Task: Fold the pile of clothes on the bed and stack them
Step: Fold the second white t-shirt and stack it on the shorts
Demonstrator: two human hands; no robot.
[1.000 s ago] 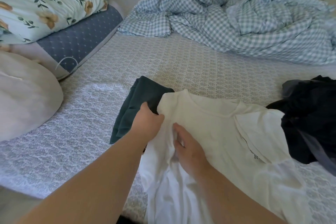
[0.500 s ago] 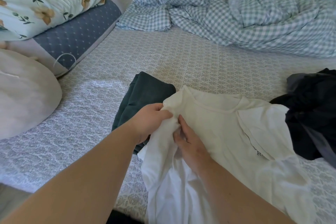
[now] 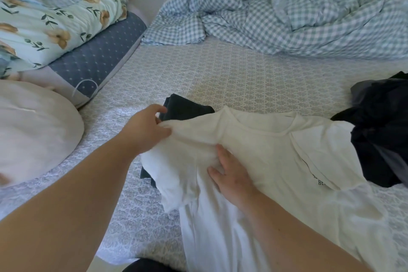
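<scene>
Your left hand [image 3: 146,130] is at the left shoulder of the white T-shirt [image 3: 260,157], fingers curled and pinching a bunched edge of the fabric just left of centre frame. That pinch looks meant to draw the sleeve side outward so the shirt lies flat. Your right hand [image 3: 231,174] lies spread on the chest of the shirt, fingers straight and relaxed, gripping nothing; it reads as an anchor, pressing the body down so the cloth stretches rather than slides.

The shirt runs from centre frame toward the lower right, collar pointing to the top of the frame, small dark lettering near its right edge. It is not folded yet; by my reading you're in the smoothing stage.

Under its left shoulder sits a dark green folded garment [image 3: 187,107], one corner poking out above your left hand and another edge showing below the sleeve. That looks like the start of the stack, and the shirt overlaps it, so watch that tugging doesn't drag it open.

At the right edge, touching the shirt's right sleeve, a heap of dark clothes [image 3: 379,130] waits unfolded. The patterned bed sheet [image 3: 231,73] gives you flat working room in mid-frame, with the checked duvet [image 3: 276,17] bunched along the top.
</scene>
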